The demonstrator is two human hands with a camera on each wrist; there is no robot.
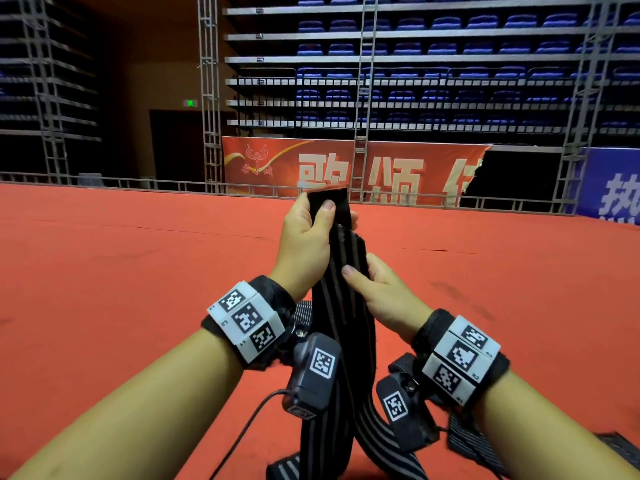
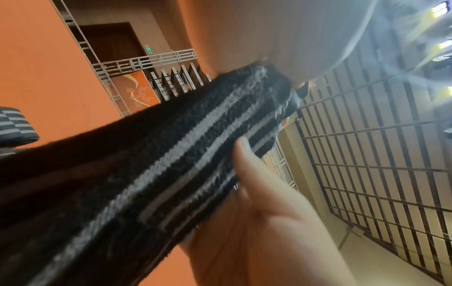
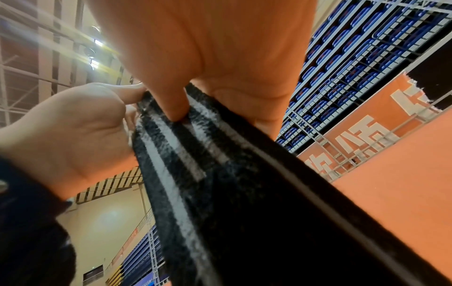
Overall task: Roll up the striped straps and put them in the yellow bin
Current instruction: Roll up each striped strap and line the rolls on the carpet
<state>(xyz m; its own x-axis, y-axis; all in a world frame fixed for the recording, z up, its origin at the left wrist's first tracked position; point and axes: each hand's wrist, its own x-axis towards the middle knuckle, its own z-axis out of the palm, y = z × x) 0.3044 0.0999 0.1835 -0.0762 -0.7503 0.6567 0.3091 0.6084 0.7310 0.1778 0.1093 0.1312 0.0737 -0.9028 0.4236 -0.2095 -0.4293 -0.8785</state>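
A long black strap with grey stripes [image 1: 346,327] hangs from my two hands down to the red floor. My left hand [image 1: 320,216] grips its top end, with the thumb pressed on the plain black tab. Lower down, my right hand [image 1: 362,275] pinches the strap between thumb and fingers. In the right wrist view the strap [image 3: 195,158] runs under my right hand [image 3: 195,100] towards my left hand [image 3: 80,123]. The left wrist view shows the same strap [image 2: 186,147] close up and blurred. No yellow bin is in view.
More striped straps lie on the red carpet [image 1: 121,271]: one behind my left wrist [image 1: 304,313], one at the lower right [image 1: 471,445], one at the bottom [image 1: 285,469]. A metal railing [image 1: 156,184] and truss columns [image 1: 209,98] edge the floor ahead.
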